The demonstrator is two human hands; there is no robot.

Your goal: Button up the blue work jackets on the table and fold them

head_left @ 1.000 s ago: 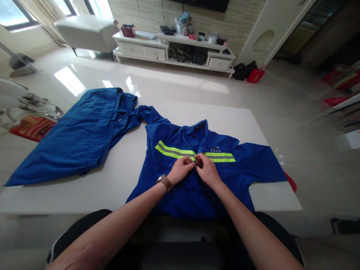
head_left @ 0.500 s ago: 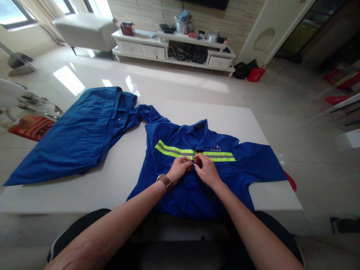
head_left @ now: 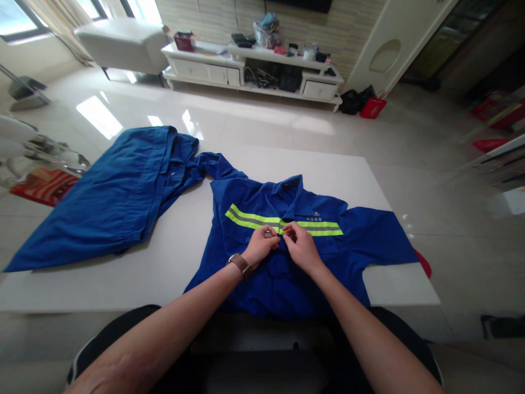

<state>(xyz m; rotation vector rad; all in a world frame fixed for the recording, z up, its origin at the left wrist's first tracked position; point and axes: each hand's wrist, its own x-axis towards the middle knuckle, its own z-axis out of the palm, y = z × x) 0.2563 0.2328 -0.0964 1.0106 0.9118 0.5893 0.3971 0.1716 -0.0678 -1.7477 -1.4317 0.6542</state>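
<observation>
A blue work jacket [head_left: 250, 262] with a yellow-green and grey reflective stripe lies front side up on the white table [head_left: 328, 164], its collar pointing away from me. My left hand [head_left: 263, 246], with a brown-strapped watch at the wrist, pinches the jacket's front edge just below the stripe. Close beside it, my right hand [head_left: 301, 247] is pinched on the opposite side of the front opening. The fingertips of both hands almost meet at the middle of the chest. Any button between them is hidden by the fingers.
Another blue garment [head_left: 110, 191] lies folded at the table's left, touching the jacket's sleeve. A red striped bag [head_left: 43, 185] stands beyond the left edge. Across the floor is a white TV cabinet [head_left: 200, 71] with several items, and a red bag [head_left: 372, 108] beside it.
Both hands stay at the same spot on the jacket front. The fingers shift slightly, and the right fingertips have moved a little apart from the left ones.
</observation>
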